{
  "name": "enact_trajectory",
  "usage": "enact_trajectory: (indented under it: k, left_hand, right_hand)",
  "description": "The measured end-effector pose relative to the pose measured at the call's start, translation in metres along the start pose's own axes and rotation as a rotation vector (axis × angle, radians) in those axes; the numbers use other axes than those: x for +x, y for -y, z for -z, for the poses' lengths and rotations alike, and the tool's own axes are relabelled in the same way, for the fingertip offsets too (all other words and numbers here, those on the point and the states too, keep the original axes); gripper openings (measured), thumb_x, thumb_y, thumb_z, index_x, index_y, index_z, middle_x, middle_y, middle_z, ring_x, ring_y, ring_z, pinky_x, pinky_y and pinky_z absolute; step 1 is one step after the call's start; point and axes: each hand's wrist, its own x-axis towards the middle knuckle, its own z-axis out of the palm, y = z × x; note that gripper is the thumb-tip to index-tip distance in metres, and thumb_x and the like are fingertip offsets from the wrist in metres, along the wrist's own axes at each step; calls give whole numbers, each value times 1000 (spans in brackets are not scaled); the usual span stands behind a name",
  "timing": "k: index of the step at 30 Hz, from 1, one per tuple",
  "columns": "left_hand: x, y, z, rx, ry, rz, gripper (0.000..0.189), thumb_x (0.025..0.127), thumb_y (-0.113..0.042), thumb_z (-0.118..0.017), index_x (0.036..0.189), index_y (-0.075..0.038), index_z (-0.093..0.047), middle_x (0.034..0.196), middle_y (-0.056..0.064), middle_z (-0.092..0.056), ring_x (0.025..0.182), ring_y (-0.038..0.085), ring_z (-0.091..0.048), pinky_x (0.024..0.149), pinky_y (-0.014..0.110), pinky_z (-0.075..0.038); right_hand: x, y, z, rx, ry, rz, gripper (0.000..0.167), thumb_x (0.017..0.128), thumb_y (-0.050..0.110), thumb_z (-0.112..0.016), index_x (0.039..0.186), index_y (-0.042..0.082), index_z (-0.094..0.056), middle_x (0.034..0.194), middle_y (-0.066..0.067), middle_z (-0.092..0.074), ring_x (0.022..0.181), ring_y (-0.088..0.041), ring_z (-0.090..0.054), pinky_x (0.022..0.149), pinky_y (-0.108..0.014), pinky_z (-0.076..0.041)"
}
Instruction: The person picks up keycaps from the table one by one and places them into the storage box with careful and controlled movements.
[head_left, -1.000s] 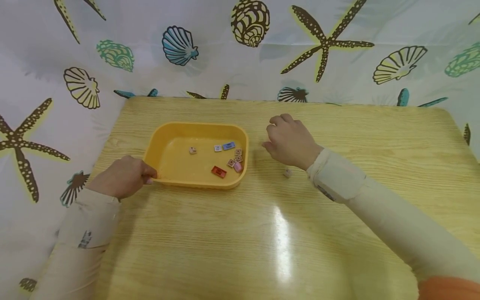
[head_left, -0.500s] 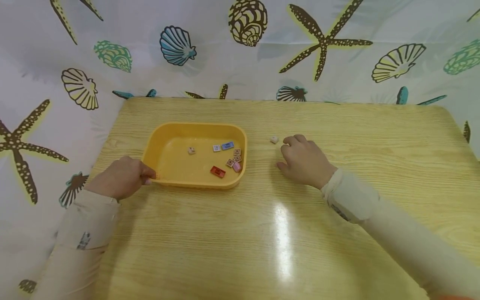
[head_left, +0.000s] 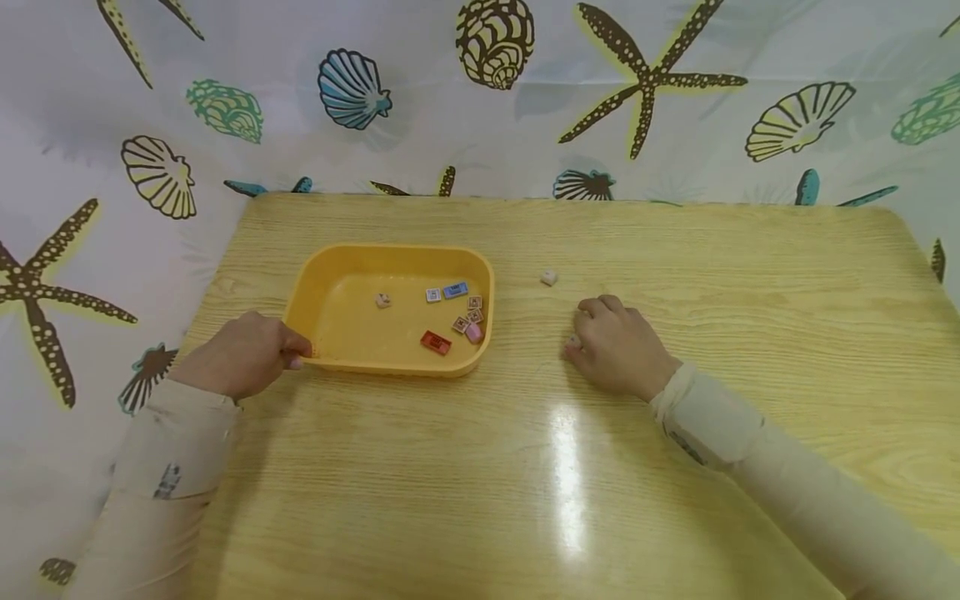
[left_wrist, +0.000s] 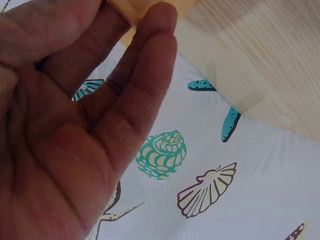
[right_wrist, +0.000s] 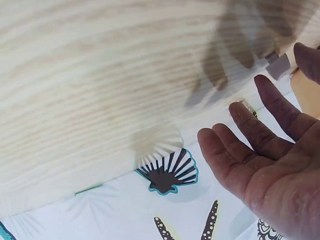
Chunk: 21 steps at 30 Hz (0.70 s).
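My left hand (head_left: 243, 354) pinches the near left corner of a shallow yellow plastic tray (head_left: 397, 367); in the left wrist view, the fingers (left_wrist: 150, 65) meet the tray's edge (left_wrist: 131, 10). Right of the tray, my right hand (head_left: 618, 350) is low over the table, fingers loosely bent. A small pale block (head_left: 573, 342) lies between its thumb and forefinger. The right wrist view has this block (right_wrist: 278, 66) between the spread thumb and forefinger, with no clear grip on it. Another small pale block (head_left: 550, 277) lies farther back on the table.
Inside the tray are a red rectangular block (head_left: 436, 342), a blue one (head_left: 455, 290), a white square one (head_left: 433, 295), a pink piece (head_left: 474, 332) and several beige blocks (head_left: 460, 325). A shell-patterned curtain (head_left: 420, 150) borders the wooden table (head_left: 420, 483) behind and left.
My right hand has moved nearer and to the right, bringing the farther pale block into view and reaching the nearer one. My left hand and the tray have stayed put.
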Motion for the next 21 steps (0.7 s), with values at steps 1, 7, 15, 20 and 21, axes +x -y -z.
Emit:
enact_trajectory:
  k: [1, 7, 15, 20, 21]
  left_hand:
    - [0, 0, 0, 0, -1, -1, 23, 90, -14, -64, 111, -10, -72, 112, 13, -71, 91, 22, -65, 87, 49, -53]
    - [0, 0, -1, 3, 2, -2, 23, 90, -14, -64, 112, -10, -72, 112, 13, -71, 94, 23, -66, 87, 49, -53]
    - [1, 0, 0, -3, 14, 14, 24, 91, -15, -64, 112, -9, -72, 115, 14, -70, 91, 21, -65, 85, 47, -53]
    - [2, 1, 0, 4, 11, 5, 24, 90, -15, -64, 112, -9, -72, 114, 15, -70, 90, 22, -65, 83, 46, -54]
    - [2, 1, 0, 5, 13, 6, 24, 90, -16, -64, 112, -9, -72, 114, 15, -70, 90, 22, -65, 83, 47, -54]
  right_hand:
    - [-1, 0, -1, 4, -10, 2, 31, 87, 28, -68, 92, -2, -69, 114, -24, -65, 108, -42, -60, 77, -51, -57]
    - [-4, -3, -9, 38, -91, 31, 22, 88, 20, -68, 92, -1, -69, 111, -23, -66, 104, -42, -62, 73, -49, -58]
    - [-6, -5, -12, 50, -117, 53, 20, 86, 18, -70, 89, -1, -67, 109, -22, -66, 103, -41, -62, 73, -48, -58]
    - [-7, -5, -13, 47, -122, 54, 18, 86, 18, -70, 88, 0, -66, 108, -22, -66, 103, -40, -62, 72, -48, -57]
    - [-7, -5, -13, 47, -125, 55, 18, 86, 18, -70, 88, 0, -66, 108, -22, -66, 103, -40, -62, 72, -48, -57]
